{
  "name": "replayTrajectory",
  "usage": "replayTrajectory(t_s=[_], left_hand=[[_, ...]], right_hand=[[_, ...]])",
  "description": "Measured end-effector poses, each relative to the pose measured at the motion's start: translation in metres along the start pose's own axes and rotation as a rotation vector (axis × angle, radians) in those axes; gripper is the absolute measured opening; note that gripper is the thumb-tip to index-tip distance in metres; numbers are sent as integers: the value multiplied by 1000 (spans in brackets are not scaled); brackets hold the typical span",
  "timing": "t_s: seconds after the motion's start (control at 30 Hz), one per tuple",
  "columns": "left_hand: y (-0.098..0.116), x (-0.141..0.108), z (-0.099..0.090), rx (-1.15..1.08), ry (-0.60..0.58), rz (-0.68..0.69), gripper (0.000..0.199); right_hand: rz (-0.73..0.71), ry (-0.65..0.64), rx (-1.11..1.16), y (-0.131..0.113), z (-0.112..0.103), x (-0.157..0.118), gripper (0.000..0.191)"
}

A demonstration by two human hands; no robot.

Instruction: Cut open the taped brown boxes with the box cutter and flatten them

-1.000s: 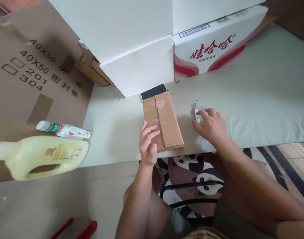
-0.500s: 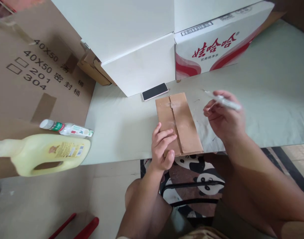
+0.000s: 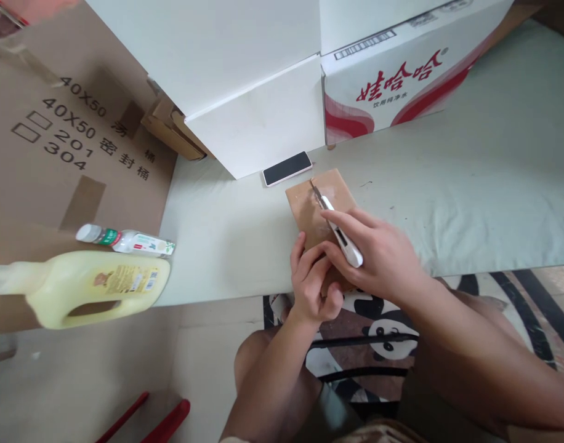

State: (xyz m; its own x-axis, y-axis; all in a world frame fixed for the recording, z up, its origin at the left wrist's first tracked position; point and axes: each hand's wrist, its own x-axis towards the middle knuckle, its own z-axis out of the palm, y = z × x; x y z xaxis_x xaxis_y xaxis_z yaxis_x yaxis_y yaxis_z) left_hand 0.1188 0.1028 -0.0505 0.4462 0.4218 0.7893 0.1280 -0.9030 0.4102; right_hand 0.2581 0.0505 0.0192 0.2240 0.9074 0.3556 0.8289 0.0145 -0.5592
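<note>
Pinching a knife (image 3: 341,234), the right hand (image 3: 386,249) pointed its blade (image 3: 316,191) toward eleven o'clock, tip at the far end of a small box (image 3: 310,218) on the table (image 3: 226,237). The left hand (image 3: 312,284) lay spread over the box's seven o'clock side (fingers near the knife's handle). Too hard a pull could have nicked those fingers; a forward slip, the phone (image 3: 287,169) at eleven o'clock.
</note>
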Motion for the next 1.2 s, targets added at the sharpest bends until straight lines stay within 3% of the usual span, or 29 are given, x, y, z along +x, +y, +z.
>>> replayTrajectory(t_s=[0.37, 0.7, 0.87, 1.2], left_hand=[[-4, -3, -3, -11, -36, -14, 37], [-2, -2, -2, 18, -22, -39, 35], [-3, -4, -2, -8, -19, -71, 33], [-6, -9, -2, -10, -18, -87, 37]], right_hand=[[-105, 100, -113, -3, 3, -7, 25], [-268, 207, 11, 1, 1, -12, 25], [-330, 199, 66, 3, -1, -13, 26], [-353, 213, 117, 3, -5, -16, 30]])
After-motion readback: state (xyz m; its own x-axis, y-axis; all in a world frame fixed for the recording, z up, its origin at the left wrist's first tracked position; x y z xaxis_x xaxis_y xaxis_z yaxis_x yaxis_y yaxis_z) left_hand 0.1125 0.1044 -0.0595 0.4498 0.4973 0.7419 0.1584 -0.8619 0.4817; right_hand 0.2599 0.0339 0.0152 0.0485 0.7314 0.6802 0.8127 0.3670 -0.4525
